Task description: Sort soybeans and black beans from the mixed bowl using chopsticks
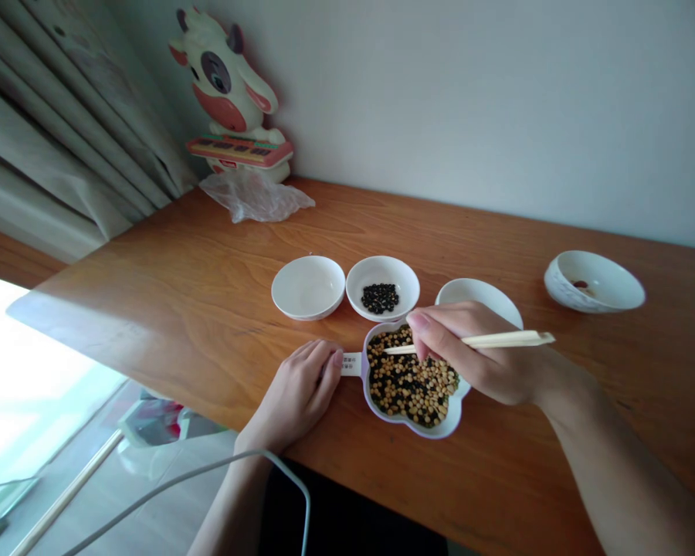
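My right hand (475, 347) is closed round a pair of pale chopsticks (506, 340). The chopstick tips reach into a scalloped white and lilac bowl (449, 421) with a short handle (352, 364). Yellow soybeans (440, 378) lie mixed with black beans in that bowl. At the handle's end, my left hand (301, 386) is curled closed on it, resting on the table. Just behind the scalloped bowl stands a white bowl (408, 282) with a small pile of black beans (381, 297). My right hand partly hides another white bowl (478, 292).
Left of the black-bean bowl sits a plain white bowl (309, 289). Farther right, a patterned bowl (608, 286) holds something small and brown. A cow-shaped toy keyboard (232, 100) and a clear plastic bag (258, 199) occupy the back left. A grey cable (208, 467) crosses my left forearm.
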The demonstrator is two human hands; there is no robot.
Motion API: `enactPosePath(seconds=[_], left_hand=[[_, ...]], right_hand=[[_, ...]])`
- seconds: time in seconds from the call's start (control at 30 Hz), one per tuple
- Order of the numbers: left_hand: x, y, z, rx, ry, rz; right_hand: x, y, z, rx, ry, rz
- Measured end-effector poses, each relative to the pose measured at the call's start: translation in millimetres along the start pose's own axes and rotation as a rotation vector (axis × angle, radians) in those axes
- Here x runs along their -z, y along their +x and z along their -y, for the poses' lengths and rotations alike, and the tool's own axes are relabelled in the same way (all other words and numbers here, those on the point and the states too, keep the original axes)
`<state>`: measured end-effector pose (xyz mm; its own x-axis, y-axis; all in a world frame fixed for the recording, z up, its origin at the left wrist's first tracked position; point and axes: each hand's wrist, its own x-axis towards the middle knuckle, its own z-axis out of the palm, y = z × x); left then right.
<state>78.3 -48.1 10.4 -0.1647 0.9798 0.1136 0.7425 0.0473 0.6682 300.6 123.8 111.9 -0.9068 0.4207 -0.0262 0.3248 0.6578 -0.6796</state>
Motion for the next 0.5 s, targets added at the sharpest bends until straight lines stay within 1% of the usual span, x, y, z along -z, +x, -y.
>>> enactPosePath(seconds=[0.1, 0.2, 0.3, 0.37, 0.4, 0.5], left_hand=[[0.1, 0.3, -0.9, 0.01, -0.001, 0.009], [0.4, 0.5, -1.4, 0.015, 0.007, 0.017], [1.1, 0.8, -1.6, 0.012, 0.006, 0.032], [1.5, 1.1, -1.3, 0.004, 0.005, 0.042], [1.6, 1.2, -1.1, 0.0, 0.007, 0.046], [1.7, 1.4, -0.4, -0.01, 0.015, 0.049]], right_hand=[[9.2, -4.4, 2.5, -0.025, 0.039, -0.012], [20.8, -13.2, 6.1, -0.056, 0.084, -0.056], [22.2, -28.7, 3.5, -0.081, 0.173, -0.132], [12.2, -42.3, -5.1, -0.114, 0.238, -0.221], [4.1, -49.3, -11.1, -0.107, 0.278, -0.244], [-25.3, -66.8, -31.0, 0.024, 0.435, -0.422]])
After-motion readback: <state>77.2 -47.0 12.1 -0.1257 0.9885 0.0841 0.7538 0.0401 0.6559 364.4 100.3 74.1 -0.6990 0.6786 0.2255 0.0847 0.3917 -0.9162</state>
